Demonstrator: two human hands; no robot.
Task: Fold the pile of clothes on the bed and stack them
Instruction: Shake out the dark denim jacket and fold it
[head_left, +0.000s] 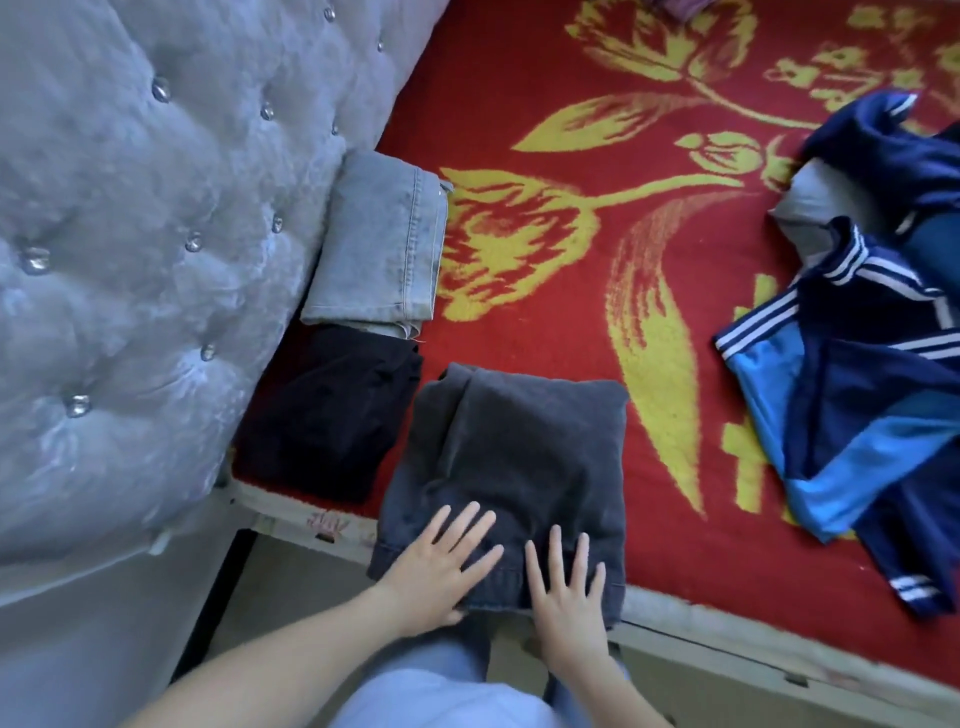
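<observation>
Pressing down on the folded dark grey garment (519, 447), both hands lay flat with the fingers straight and spread; neither of them gripped anything. The left hand (441, 564) rested on the near left part of the cloth, and the right hand (566, 587) just beside it on the near right part. The garment sat at the near edge of the bed (571, 322), on the red and yellow blanket, and its hem hung a little over that edge.

Toward the near left corner of the bed, against the grey tufted headboard (130, 234), lay two finished pieces. These were a folded black garment (327, 415) and, behind it, folded light blue jeans (379, 244), touching end to end and not stacked. Well apart, at the right edge of the bed, the pile of blue sports clothes (872, 364) waited unfolded.

In my judgement the step in hand was the smoothing of a finished fold, so the task was about in the middle. The next move would call for sliding the hands under the grey piece and lifting it without letting the fold open. It could then go on the black garment or the jeans, before a reach for the blue pile.
</observation>
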